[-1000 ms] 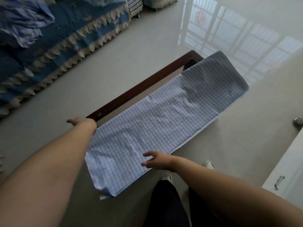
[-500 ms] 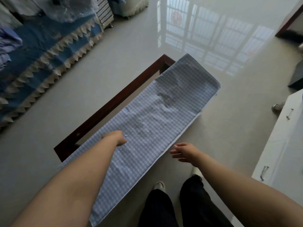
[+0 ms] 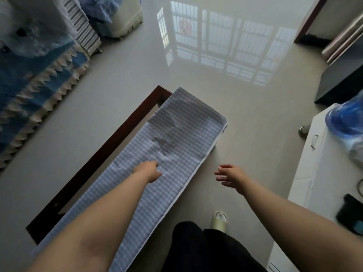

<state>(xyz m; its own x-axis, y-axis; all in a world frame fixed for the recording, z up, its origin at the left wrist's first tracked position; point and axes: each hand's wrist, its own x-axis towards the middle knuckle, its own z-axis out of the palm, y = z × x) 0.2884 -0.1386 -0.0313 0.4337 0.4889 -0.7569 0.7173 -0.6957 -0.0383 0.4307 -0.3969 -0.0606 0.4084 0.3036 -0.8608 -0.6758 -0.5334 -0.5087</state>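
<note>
A long blue-and-white checked cloth [image 3: 182,134] lies spread along a low table with a dark wooden frame [image 3: 117,134]. My left hand [image 3: 147,170] rests on the middle of the cloth, its fingers pointing away from me and pressing down on the fabric. My right hand [image 3: 229,174] hovers in the air to the right of the cloth's edge, fingers loosely spread and holding nothing. The cloth shows a few creases and a darker patch beyond my left hand.
A sofa with a blue patterned cover [image 3: 29,79] stands at the left. A white cabinet [image 3: 314,163] with a blue water bottle [image 3: 345,122] stands at the right. My legs and a slipper [image 3: 219,219] are below. The glossy floor reflects a window.
My left hand slid from the table's near left corner onto the middle of the cloth and further along it. My right hand lifted off the cloth and moved out past its right edge.
</note>
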